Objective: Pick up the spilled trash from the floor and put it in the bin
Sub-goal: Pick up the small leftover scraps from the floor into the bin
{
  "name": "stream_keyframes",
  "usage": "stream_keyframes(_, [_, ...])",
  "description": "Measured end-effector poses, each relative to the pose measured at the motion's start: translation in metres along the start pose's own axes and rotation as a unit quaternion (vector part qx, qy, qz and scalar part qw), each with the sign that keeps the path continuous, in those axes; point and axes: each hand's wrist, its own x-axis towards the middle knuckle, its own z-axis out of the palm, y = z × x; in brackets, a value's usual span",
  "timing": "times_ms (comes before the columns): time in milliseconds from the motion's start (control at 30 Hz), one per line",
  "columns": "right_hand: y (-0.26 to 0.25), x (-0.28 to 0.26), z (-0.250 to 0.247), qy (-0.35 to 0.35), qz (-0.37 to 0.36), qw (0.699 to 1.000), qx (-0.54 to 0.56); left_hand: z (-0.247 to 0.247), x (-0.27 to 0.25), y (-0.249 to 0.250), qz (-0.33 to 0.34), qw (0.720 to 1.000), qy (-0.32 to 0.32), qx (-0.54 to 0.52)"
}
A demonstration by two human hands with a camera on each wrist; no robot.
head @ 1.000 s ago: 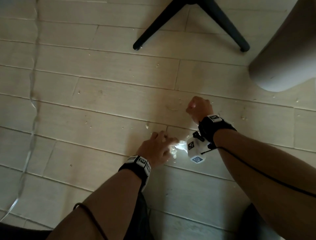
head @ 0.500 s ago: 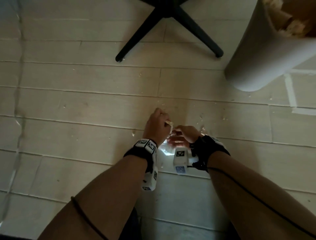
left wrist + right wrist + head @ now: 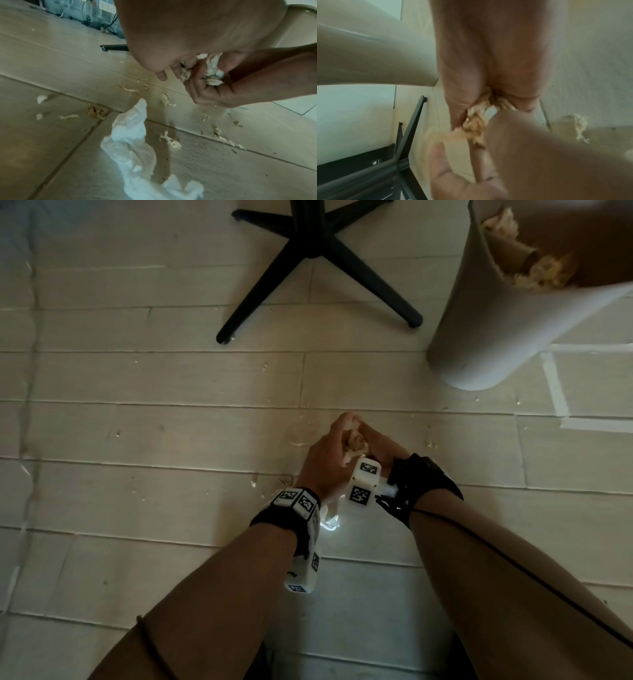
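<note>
The trash (image 3: 354, 441) is a soft clump of yellow shreds and white paper, squeezed between two hands above the floor (image 3: 137, 440). The left hand (image 3: 325, 460) and the right hand (image 3: 380, 448) cup together around it, probably so no bits fall out on the way. The bin (image 3: 496, 330) stands one step away, up and to the right of the hands, and there is already some trash inside it. More is still on the floor: one white tissue (image 3: 133, 135) lies below the hands, farther from the bin, and many small crumbs (image 3: 169, 139) lie around it, too many to count. One black chair base (image 3: 315, 265) stands left of the bin.
</note>
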Motion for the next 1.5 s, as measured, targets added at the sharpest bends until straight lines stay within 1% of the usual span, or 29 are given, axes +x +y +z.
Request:
stream_keyframes(33, [0.001, 0.006, -0.001, 0.027, -0.003, 1.0, -0.009, -0.003, -0.002, 0.002, 0.002, 1.0, -0.009, -0.024])
stream_keyframes(67, [0.004, 0.015, -0.006, 0.033, -0.01, 0.999, -0.005, -0.007, -0.003, 0.004, 0.007, 0.999, -0.009, -0.042])
stream_keyframes(133, [0.011, 0.023, -0.011, 0.018, -0.009, 1.0, 0.002, -0.012, -0.004, 0.005, 0.022, 0.998, 0.01, -0.056])
stream_keyframes(167, [0.007, 0.016, -0.01, 0.013, -0.004, 1.0, -0.008, -0.014, -0.004, 0.003, 0.026, 0.997, 0.022, -0.065])
stream_keyframes(233, [0.0, 0.007, -0.004, 0.0, -0.007, 0.997, -0.079, -0.015, -0.002, -0.001, 0.022, 0.995, 0.046, -0.082])
stream_keyframes(300, [-0.006, 0.004, 0.003, -0.013, -0.027, 0.99, -0.135, -0.015, 0.002, -0.003, 0.028, 0.995, 0.075, -0.06])
stream_keyframes(367, [-0.007, 0.009, 0.009, -0.016, -0.048, 0.985, -0.164, -0.014, 0.007, -0.006, 0.044, 0.993, 0.107, -0.024])
stream_keyframes(433, [-0.004, 0.015, 0.013, 0.0, -0.041, 0.982, -0.182, -0.014, 0.012, -0.01, 0.034, 0.992, 0.12, -0.02])
stream_keyframes(500, [-0.003, 0.016, 0.015, 0.014, -0.007, 0.98, -0.198, -0.016, 0.015, -0.014, -0.006, 0.991, 0.114, -0.063])
stream_keyframes(567, [-0.002, 0.02, 0.013, 0.005, -0.006, 0.981, -0.192, -0.019, 0.018, -0.019, -0.039, 0.988, 0.112, -0.099])
stream_keyframes(633, [-0.006, 0.014, 0.015, -0.006, -0.005, 0.992, -0.126, -0.022, 0.019, -0.022, -0.061, 0.986, 0.112, -0.105])
stream_keyframes(667, [-0.008, 0.014, 0.016, -0.005, -0.013, 0.991, -0.135, -0.023, 0.02, -0.024, -0.072, 0.986, 0.111, -0.102])
stream_keyframes(733, [-0.01, 0.017, 0.016, 0.007, -0.041, 0.978, -0.204, -0.025, 0.022, -0.028, -0.079, 0.986, 0.106, -0.104])
stream_keyframes(800, [-0.009, 0.027, 0.015, 0.007, -0.033, 0.976, -0.214, -0.026, 0.025, -0.032, -0.077, 0.987, 0.094, -0.106])
stream_keyframes(867, [-0.009, 0.028, 0.015, 0.013, -0.036, 0.968, -0.246, -0.028, 0.028, -0.038, -0.065, 0.992, 0.077, -0.077])
stream_keyframes(900, [-0.008, 0.031, 0.012, 0.017, -0.04, 0.973, -0.228, -0.029, 0.029, -0.042, -0.064, 0.994, 0.068, -0.052])
stream_keyframes(967, [-0.008, 0.026, 0.01, 0.032, -0.027, 0.995, -0.085, -0.033, 0.031, -0.052, -0.07, 0.996, 0.064, 0.001])
stream_keyframes(1000, [-0.008, 0.025, 0.009, 0.062, -0.023, 0.998, -0.024, -0.035, 0.032, -0.057, -0.07, 0.994, 0.067, 0.04])
stream_keyframes(1033, [-0.008, 0.023, 0.007, 0.087, -0.032, 0.996, 0.01, -0.038, 0.033, -0.062, -0.073, 0.991, 0.069, 0.091])
stream_keyframes(1067, [-0.007, 0.021, 0.006, 0.12, -0.039, 0.992, 0.001, -0.039, 0.033, -0.067, -0.078, 0.985, 0.067, 0.141])
stream_keyframes(1100, [-0.005, 0.021, 0.005, 0.152, -0.047, 0.986, -0.05, -0.04, 0.032, -0.071, -0.086, 0.978, 0.062, 0.18])
stream_keyframes(1133, [-0.003, 0.019, 0.005, 0.179, -0.057, 0.974, -0.129, -0.041, 0.031, -0.073, -0.094, 0.973, 0.059, 0.201])
stream_keyframes(1200, [0.0, 0.015, 0.01, 0.22, -0.08, 0.932, -0.277, -0.04, 0.029, -0.076, -0.1, 0.968, 0.055, 0.222])
stream_keyframes(1233, [0.003, 0.013, 0.013, 0.225, -0.1, 0.912, -0.328, -0.039, 0.028, -0.076, -0.1, 0.966, 0.05, 0.233])
stream_keyframes(1300, [0.01, 0.011, 0.023, 0.211, -0.125, 0.886, -0.394, -0.038, 0.026, -0.075, -0.097, 0.962, 0.037, 0.251])
stream_keyframes(1367, [0.018, 0.011, 0.032, 0.191, -0.13, 0.877, -0.421, -0.04, 0.026, -0.074, -0.101, 0.966, 0.028, 0.237])
stream_keyframes(1400, [0.02, 0.012, 0.034, 0.185, -0.13, 0.867, -0.443, -0.041, 0.026, -0.073, -0.106, 0.968, 0.027, 0.226])
stream_keyframes(1433, [0.023, 0.013, 0.036, 0.186, -0.134, 0.849, -0.475, -0.043, 0.025, -0.074, -0.113, 0.969, 0.03, 0.217])
stream_keyframes(1500, [0.026, 0.014, 0.038, 0.198, -0.153, 0.807, -0.535, -0.049, 0.02, -0.078, -0.13, 0.969, 0.059, 0.2])
